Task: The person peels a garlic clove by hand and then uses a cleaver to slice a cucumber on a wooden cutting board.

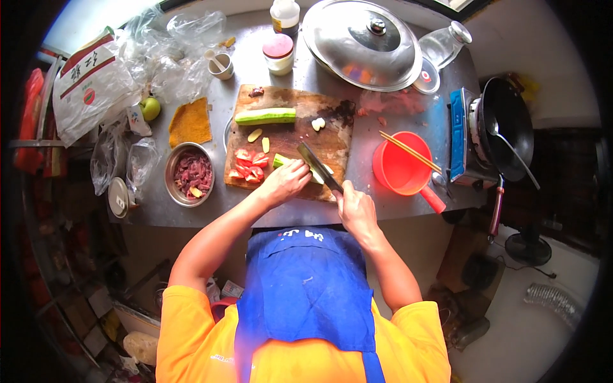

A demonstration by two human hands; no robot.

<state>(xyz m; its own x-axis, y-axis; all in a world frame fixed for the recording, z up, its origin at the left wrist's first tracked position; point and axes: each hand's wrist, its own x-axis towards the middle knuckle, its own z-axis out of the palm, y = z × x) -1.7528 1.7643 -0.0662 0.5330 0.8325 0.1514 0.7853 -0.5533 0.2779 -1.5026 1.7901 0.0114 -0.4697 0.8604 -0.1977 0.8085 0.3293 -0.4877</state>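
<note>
My right hand (357, 208) grips the handle of a kitchen knife (318, 167), whose blade slants across a wooden cutting board (330, 105). Close to the blade's left side, the fingers of my left hand (287, 181) press on a piece of green cucumber-like vegetable (280, 160). Pale cut pieces show beside the blade, partly hidden by it. A longer peeled green length (266, 116) lies farther back on the board. Tomato wedges (248, 166) are heaped at the board's left, near yellowish ginger-like slices (255, 135). Garlic cloves (318, 124) rest toward the right.
Left of the board stands a steel bowl of sliced raw meat (193, 173). To the right, chopsticks (411, 152) lie across a red plastic ladle (400, 172). A wok (507, 129) sits on a portable stove (459, 139). Behind are a lidded steel pan (359, 43) and a jar (278, 54).
</note>
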